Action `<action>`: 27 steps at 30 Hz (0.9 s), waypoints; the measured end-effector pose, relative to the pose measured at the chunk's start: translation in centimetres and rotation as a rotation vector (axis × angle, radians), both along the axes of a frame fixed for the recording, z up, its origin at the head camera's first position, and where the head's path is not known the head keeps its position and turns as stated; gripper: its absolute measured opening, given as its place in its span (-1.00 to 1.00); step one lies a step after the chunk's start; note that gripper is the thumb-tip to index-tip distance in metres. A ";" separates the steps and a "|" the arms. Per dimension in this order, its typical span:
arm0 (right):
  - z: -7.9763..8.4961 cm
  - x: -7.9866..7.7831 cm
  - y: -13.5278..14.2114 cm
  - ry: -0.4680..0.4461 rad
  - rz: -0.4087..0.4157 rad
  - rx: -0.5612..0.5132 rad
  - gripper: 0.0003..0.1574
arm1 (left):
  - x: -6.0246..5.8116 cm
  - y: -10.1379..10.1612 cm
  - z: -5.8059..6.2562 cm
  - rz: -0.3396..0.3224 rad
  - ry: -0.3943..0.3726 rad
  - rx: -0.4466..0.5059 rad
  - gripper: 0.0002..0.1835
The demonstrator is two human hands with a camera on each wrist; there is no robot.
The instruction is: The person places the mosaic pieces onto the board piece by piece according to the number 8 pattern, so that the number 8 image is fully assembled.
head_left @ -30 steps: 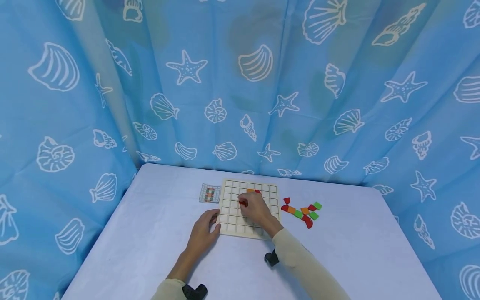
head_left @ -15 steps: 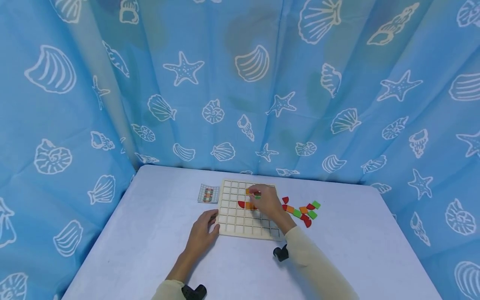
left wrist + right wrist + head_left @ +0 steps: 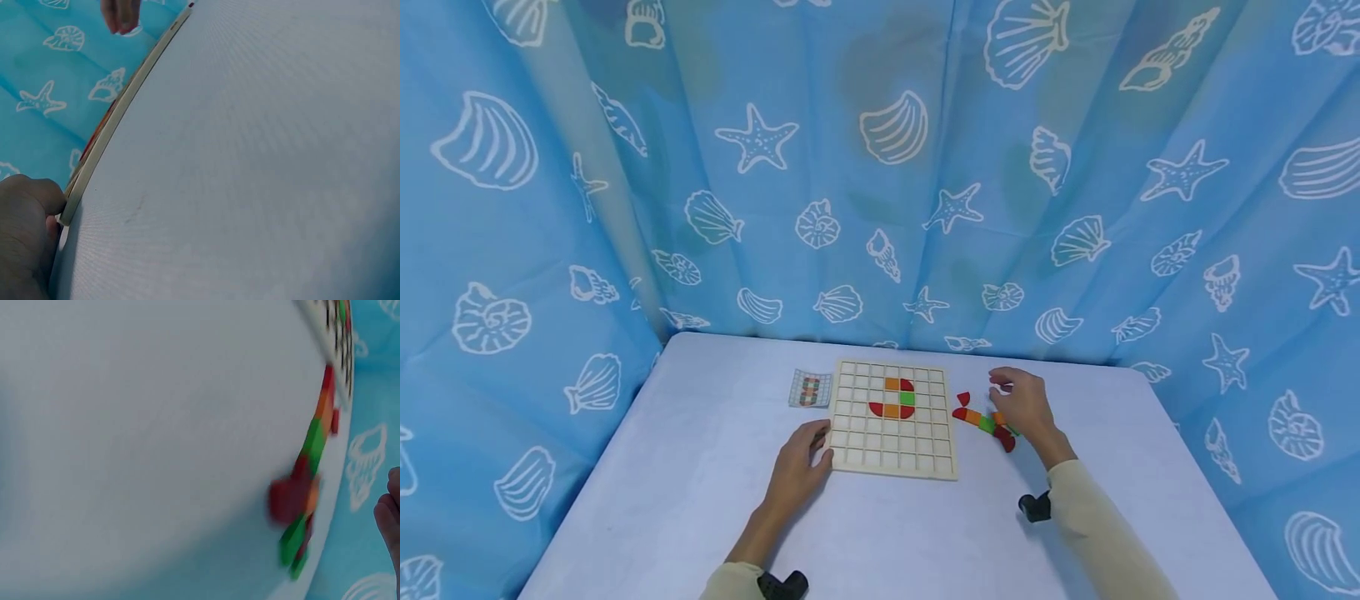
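A pale square board (image 3: pixel 865 450) divided into small cells lies on the table. Red, orange and green flat tiles fill several of its cells, among them a green tile (image 3: pixel 907 399) and an orange tile (image 3: pixel 891 412). My left hand (image 3: pixel 799 464) rests against the board's left edge, thumb and fingers bent loosely beside the near corner. To the right, my right hand (image 3: pixel 1024 406) hovers over a loose group of tiles, with nothing seen between its fingers. It hides part of the group; a red tile (image 3: pixel 963 399) and another green tile (image 3: pixel 987 426) still show.
A small card (image 3: pixel 810 389) with a printed coloured pattern lies left of the board. The white table (image 3: pixel 887 542) meets a blue shell-patterned curtain (image 3: pixel 850 208) behind. A black wrist camera (image 3: pixel 1035 507) sits at the right cuff.
My right hand has let go of a green tile in a board cell and moved right to the loose tiles. The left hand stays at the board's edge.
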State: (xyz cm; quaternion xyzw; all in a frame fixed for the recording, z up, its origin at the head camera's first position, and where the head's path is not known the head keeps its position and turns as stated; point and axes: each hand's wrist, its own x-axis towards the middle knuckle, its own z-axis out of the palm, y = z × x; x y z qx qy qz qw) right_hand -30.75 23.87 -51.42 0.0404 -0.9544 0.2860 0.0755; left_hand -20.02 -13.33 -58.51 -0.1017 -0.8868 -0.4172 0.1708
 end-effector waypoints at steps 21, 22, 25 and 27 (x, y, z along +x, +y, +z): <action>-2.5 -0.2 4.7 -0.175 -0.075 -0.035 -0.43 | 0.1 0.0 -0.3 0.005 0.040 0.007 -0.44; -2.5 -0.2 4.8 -0.167 -0.075 -0.034 -0.45 | 0.1 0.1 -0.2 0.001 0.042 0.010 -0.45; -2.5 -0.2 5.0 -0.162 -0.093 -0.039 -0.49 | 0.1 0.1 -0.2 -0.001 0.029 0.020 -0.46; -2.6 -0.2 5.3 -0.167 -0.097 -0.039 -0.50 | 0.0 0.1 -0.2 0.001 0.018 0.015 -0.46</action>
